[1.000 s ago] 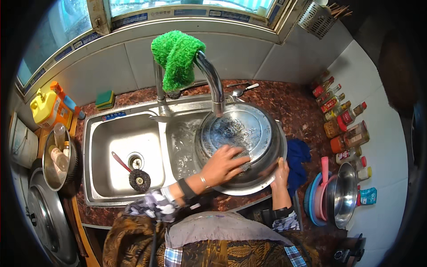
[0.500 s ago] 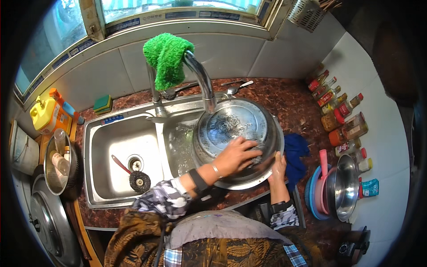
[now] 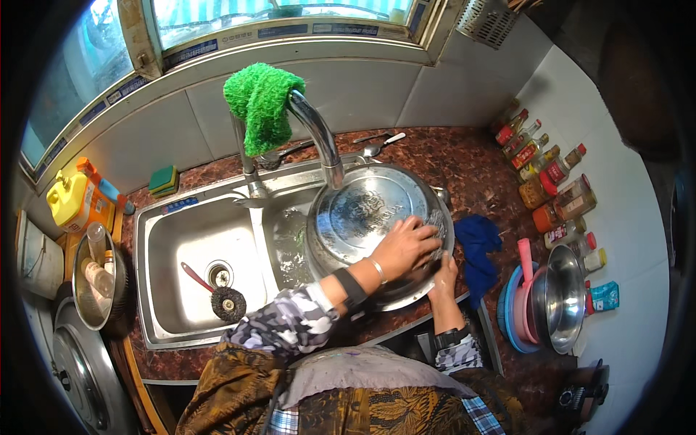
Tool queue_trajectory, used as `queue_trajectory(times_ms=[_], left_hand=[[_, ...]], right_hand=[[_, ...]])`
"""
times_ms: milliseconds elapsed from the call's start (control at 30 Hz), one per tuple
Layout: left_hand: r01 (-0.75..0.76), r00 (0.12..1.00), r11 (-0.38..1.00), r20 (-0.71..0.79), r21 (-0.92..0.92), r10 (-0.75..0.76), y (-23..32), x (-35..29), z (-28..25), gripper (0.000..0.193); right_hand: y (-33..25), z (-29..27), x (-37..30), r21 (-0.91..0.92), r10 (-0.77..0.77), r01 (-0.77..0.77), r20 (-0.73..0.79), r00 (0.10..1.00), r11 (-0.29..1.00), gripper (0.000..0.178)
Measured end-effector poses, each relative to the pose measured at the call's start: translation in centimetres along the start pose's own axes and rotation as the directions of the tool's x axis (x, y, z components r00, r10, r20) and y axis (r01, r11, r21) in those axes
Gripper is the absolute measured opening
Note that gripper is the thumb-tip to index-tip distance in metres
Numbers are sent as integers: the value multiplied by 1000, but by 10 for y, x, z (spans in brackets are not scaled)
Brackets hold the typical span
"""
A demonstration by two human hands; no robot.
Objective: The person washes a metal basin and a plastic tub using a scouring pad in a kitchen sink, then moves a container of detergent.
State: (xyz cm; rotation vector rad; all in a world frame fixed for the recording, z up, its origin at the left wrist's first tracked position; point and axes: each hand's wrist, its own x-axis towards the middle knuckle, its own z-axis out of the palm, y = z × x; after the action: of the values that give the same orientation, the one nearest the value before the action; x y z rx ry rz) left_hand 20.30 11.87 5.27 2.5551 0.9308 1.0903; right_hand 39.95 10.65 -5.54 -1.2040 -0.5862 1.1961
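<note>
We are at the scouring step, as we judge it: the large, round, silver metal basin (image 3: 362, 210) lies upside down and a little tilted, its dark-stained base turned up, partly over the right stainless-steel sink compartment (image 3: 283, 270) and partly over the reddish-brown, marbled counter (image 3: 467, 163). The curved chrome faucet (image 3: 317, 129), with a fluffy bright-green cloth (image 3: 259, 109) draped over it, brings its spout to the basin's far left edge; whether the two touch, we cannot tell. Our left hand (image 3: 407, 248) reaches across the basin with its fingers bent and slightly parted, closed over a dark-grey mesh scourer (image 3: 436, 220) and pressing it against the right side, where the base turns down into the wall. Our right hand (image 3: 444, 277) grasps the rim at the near right, thumb and fingers around the edge, though the fingertips underneath are hidden from us. The next move, we think, calls for even pressure from the left and a firm hold from the right, since a wet, rounded wall could easily slip or swivel. Just beside the right hand, a crumpled dark-blue cloth (image 3: 480, 250) lies on the counter, and a round black scrubbing brush with a red handle (image 3: 228, 304) rests in the left sink compartment (image 3: 185, 250), well apart from both hands.
</note>
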Motion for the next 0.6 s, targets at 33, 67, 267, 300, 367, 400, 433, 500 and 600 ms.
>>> queue_trajectory(times_ms=[33,67,267,300,367,400,433,500,600], left_hand=[[37,999,999,-4,14,-37,-4,8,0,38],[74,997,997,-9,27,-74,-12,16,2,39],[224,975,974,6,-24,-224,-65,-22,-14,42],[255,967,963,16,-85,-255,-55,-45,-25,42],[288,955,958,68,2,-287,-32,-82,-46,44],[252,967,967,37,39,-254,-24,-101,-47,46],[266,963,964,40,12,-267,-11,-110,-49,48],[332,943,940,-19,76,-332,-13,-120,-47,48],[496,865,867,-116,47,-488,-68,-118,-55,46]], right_hand=[[-4,9,-5,23,96,-95,-36,995,995,34],[-8,12,-9,-44,80,-80,-7,997,996,35],[11,13,-13,-275,103,-153,-188,977,949,43],[10,14,-17,-252,120,-169,-199,973,953,43],[30,-6,-3,-241,99,-130,-138,986,962,38],[32,-10,-1,-192,119,-132,-78,990,972,38],[31,-17,2,-150,129,-131,-23,991,980,37],[23,-16,-1,-137,124,-122,3,992,983,39],[-6,9,-18,-162,109,-110,-17,994,981,37]])
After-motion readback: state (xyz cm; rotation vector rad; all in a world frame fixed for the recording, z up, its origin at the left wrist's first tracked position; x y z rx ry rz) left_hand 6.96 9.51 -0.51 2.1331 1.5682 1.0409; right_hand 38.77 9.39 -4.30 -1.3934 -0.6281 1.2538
